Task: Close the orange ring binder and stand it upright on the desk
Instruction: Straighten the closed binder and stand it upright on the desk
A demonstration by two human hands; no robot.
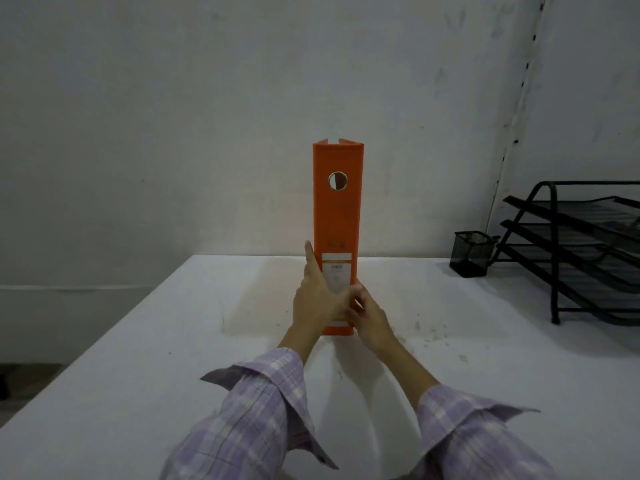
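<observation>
Black mesh pen cup just left of 3-tier black tray rack, far right by wall.

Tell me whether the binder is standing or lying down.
Standing. The orange binder rests on its bottom edge on the desk, spine facing the camera, with the left hand and right hand at its base.

White spine label on orange binder: barcode-like print, too blurred to read

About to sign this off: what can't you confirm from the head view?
- Orange ring binder: covers hidden behind the spine; base partly hidden by left hand and right hand.
- Spine label: print too small.
- Black tray rack: cut off at right edge.
</observation>
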